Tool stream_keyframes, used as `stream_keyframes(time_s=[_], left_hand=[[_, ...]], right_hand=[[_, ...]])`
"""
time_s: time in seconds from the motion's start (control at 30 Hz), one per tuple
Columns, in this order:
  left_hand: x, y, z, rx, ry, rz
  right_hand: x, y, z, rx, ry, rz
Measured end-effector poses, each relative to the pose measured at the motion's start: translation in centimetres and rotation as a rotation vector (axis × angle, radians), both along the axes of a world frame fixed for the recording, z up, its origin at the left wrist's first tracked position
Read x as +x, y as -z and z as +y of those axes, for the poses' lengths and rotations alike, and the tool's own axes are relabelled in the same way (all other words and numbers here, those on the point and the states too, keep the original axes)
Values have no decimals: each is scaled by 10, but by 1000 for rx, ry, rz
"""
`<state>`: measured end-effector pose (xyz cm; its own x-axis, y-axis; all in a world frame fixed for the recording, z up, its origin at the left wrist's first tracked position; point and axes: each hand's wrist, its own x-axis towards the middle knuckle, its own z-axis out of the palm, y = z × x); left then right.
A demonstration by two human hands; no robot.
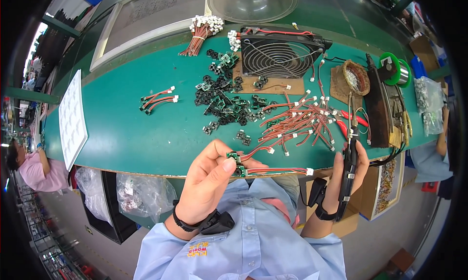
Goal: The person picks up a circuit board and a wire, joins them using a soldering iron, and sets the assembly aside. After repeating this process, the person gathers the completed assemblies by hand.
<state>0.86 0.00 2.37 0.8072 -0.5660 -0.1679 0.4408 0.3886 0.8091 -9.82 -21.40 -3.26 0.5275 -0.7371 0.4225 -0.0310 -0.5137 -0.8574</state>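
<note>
Two small green circuit boards (239, 171) are pinched between the thumb and fingers of my left hand (208, 175), just over the table's near edge. Red, brown and white wires (278, 170) run from them to the right, ending in white plugs (309, 171). My right hand (360, 164) is closed round the black handle of a soldering iron (349, 165), held upright with its tip pointing away from me. Beyond my hands lie a heap of wire leads (297, 121) and a pile of black-and-green board parts (224, 99). Two wired boards (146, 107) rest farther left.
A black fan with a wire guard (278, 55) stands at the back. To the right are a round dish (356, 77), a green solder spool (390, 69) and red-handled pliers (342, 129). A white tray (73, 121) stands left; bundled leads (199, 35) lie behind.
</note>
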Motion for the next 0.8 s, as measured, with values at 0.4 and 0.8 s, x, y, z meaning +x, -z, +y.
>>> stream_keyframes(time_s=[0.4,0.8], left_hand=[[-4,-10,4,-33,24,-8],[66,6,114,494,-202,-316]], right_hand=[[-7,0,5,-7,-82,19],[-13,2,0,8,-82,-14]])
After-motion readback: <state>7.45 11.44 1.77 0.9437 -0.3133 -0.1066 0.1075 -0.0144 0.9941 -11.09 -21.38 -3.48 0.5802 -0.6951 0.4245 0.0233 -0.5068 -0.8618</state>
